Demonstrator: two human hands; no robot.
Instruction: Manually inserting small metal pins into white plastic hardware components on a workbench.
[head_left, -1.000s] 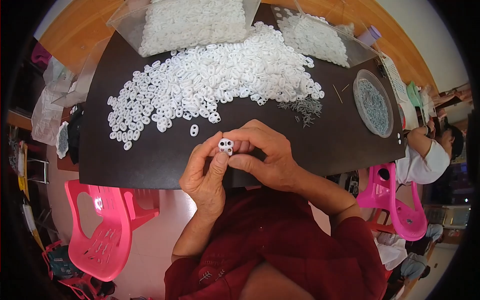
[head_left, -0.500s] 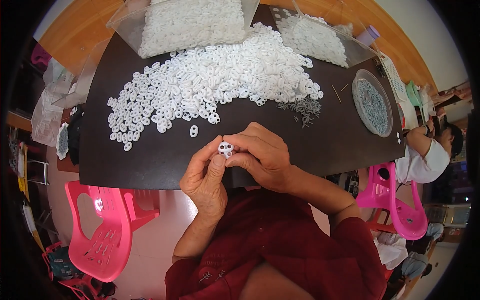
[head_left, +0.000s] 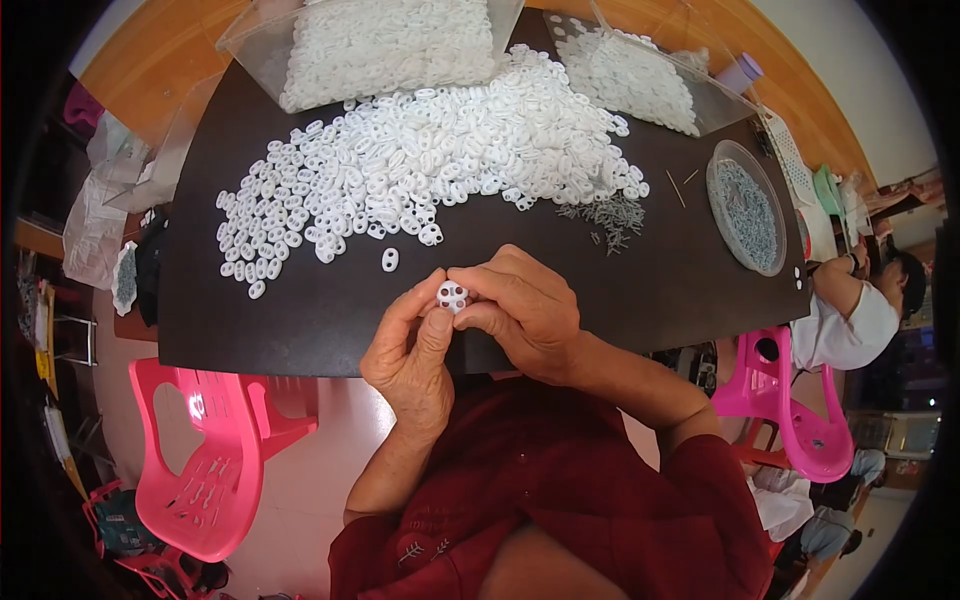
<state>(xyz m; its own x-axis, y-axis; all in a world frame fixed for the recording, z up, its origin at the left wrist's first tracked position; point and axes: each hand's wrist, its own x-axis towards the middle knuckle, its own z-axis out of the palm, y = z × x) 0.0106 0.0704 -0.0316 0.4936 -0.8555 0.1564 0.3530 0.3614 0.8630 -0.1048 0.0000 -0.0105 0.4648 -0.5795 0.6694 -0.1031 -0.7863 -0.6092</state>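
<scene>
Between the fingertips of both hands, over the near edge of the dark table, is a small white plastic piece with several round holes [head_left: 453, 296]; it may be two oval pieces pressed together. My left hand [head_left: 413, 350] pinches its left side with thumb and forefinger. From the right, the thumb and forefinger of my right hand [head_left: 525, 310] grip it too. A single white oval piece with two holes [head_left: 390, 260] lies just beyond my hands. Farther back spreads a large heap of similar white pieces [head_left: 440, 150].
Small grey pins [head_left: 615, 222] lie by the heap's right end. A round clear tub [head_left: 714, 200] holds more grey-blue pins. Two clear bins [head_left: 240, 42] of white pieces stand at the back. Pink chairs [head_left: 250, 470] flank me; another person [head_left: 850, 310] sits at right.
The lower part of the held white piece has turned slightly, and its holes now show more fully. Both hands stay nearly in place.
</scene>
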